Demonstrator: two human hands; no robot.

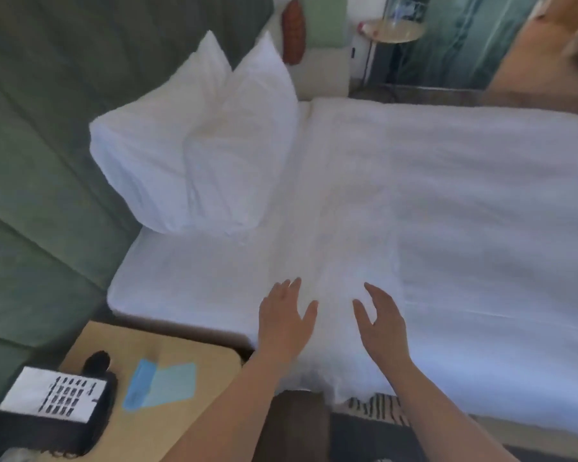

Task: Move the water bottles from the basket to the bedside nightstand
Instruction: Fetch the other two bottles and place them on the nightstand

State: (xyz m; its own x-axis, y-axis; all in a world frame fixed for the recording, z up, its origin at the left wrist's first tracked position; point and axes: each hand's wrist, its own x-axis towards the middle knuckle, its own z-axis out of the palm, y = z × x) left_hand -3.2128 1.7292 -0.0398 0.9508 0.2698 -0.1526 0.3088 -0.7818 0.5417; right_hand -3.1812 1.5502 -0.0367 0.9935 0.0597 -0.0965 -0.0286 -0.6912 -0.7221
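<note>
Hovering left hand [282,323], right hand [379,323] over bed [447,195], nightstand [187,348] partly cropped

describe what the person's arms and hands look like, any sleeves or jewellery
Both forearms are bare right up to the frame edge, with no sleeve in view. The left hand and right hand wear no gloves, and no ring, watch or bracelet shows. The picture is too blurred to judge the nails.
</note>
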